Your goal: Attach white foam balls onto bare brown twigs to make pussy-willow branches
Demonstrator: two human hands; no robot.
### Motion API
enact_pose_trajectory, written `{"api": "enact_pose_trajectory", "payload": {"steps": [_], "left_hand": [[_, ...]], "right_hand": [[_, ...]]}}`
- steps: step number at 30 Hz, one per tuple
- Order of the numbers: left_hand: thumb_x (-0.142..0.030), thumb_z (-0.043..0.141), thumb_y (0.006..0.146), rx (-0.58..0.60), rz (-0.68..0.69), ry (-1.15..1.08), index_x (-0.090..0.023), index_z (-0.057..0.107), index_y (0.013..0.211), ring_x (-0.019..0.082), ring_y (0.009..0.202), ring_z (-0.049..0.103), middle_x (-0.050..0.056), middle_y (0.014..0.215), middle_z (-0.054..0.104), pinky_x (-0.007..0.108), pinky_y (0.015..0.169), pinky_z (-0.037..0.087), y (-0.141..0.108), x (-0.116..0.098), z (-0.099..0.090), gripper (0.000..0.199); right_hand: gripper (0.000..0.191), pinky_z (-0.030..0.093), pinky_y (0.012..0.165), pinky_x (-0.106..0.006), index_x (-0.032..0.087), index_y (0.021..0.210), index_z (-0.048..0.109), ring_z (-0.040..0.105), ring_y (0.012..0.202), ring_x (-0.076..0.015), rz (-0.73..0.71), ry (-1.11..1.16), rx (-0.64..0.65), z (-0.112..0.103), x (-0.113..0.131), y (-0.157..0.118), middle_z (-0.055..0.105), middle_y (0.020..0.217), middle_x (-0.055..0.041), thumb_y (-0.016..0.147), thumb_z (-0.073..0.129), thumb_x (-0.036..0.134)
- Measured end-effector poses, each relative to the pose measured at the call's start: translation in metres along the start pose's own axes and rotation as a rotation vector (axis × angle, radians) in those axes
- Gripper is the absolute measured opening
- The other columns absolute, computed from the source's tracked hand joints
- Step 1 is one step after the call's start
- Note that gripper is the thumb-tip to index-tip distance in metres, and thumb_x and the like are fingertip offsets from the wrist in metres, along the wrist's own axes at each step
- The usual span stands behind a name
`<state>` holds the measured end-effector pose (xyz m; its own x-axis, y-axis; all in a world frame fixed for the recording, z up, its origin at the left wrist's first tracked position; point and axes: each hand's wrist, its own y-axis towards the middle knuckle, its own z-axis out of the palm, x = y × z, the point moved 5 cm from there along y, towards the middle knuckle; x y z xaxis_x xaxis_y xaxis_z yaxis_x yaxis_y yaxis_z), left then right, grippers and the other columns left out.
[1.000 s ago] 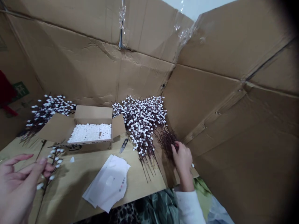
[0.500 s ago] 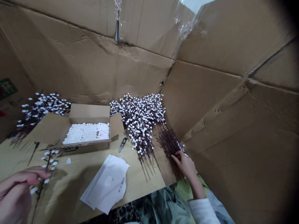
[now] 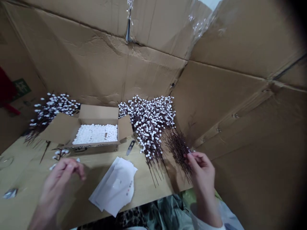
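Surroundings: cardboard walls (image 3: 96, 64) rise behind a table (image 3: 24, 172).
Main pile: beaded branches (image 3: 148, 124) lie on the table, right of an open carton (image 3: 98, 115) filled with white foam beads (image 3: 96, 134).
Right hand (image 3: 201, 169): fingertips pinch at the dark stem ends of the pile.
Left hand (image 3: 59, 179): fingers curl together just above a small sprig (image 3: 59, 154); any grip cannot be told.
Small items: snips (image 3: 130, 147) lie near white papers (image 3: 115, 187).
Writing: print on the carton, papers and green sign (image 3: 21, 88) is unreadable.

Cardboard (image 3: 96, 64) is looking matt and rough w/ creases, clear plastic tape (image 3: 129, 19) is shining glossy on it. White foam balls (image 3: 96, 134) are staying matt, twigs (image 3: 178, 150) looking rough & dark, snips (image 3: 130, 147) gleaming metal, paper (image 3: 115, 185) looking smooth, matt.
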<state>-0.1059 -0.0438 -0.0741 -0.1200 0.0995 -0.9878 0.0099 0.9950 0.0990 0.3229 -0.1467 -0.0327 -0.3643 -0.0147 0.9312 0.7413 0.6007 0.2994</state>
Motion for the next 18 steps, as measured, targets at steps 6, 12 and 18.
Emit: {"api": "enact_pose_trajectory", "payload": {"steps": [6,12,18], "left_hand": [[-0.055,0.059,0.083,0.147,0.019,-0.076,-0.022,0.057,0.049,0.017,0.047,0.053,0.0,0.046,0.058,0.027,0.05,0.042,-0.029,-0.031,0.066,0.047],[-0.043,0.078,0.07,0.262,-0.179,-0.263,-0.02,0.076,0.088,0.018,0.059,0.066,0.004,0.068,0.074,0.024,0.058,0.053,-0.061,0.021,0.072,0.03],[-0.035,0.08,0.07,0.148,-0.226,-0.195,-0.02,0.078,0.077,0.018,0.059,0.07,0.004,0.063,0.076,0.022,0.061,0.055,-0.077,0.053,0.053,0.017]], "right_hand": [[0.03,0.051,0.057,-0.025,0.023,0.079,0.06,0.064,0.057,-0.0148,0.341,0.519,0.396,0.12,0.03,-0.111,0.068,0.061,0.0016,0.065,0.081,0.039],[0.033,0.055,0.064,-0.024,0.021,0.09,0.066,0.069,0.068,-0.0159,0.496,0.549,0.494,0.164,0.023,-0.175,0.074,0.071,-0.0008,0.064,0.082,0.032],[0.029,0.057,0.073,-0.033,0.018,0.102,0.066,0.072,0.082,-0.0213,0.056,0.107,0.66,0.159,0.0,-0.15,0.076,0.096,-0.0107,0.09,0.05,0.041]]}}
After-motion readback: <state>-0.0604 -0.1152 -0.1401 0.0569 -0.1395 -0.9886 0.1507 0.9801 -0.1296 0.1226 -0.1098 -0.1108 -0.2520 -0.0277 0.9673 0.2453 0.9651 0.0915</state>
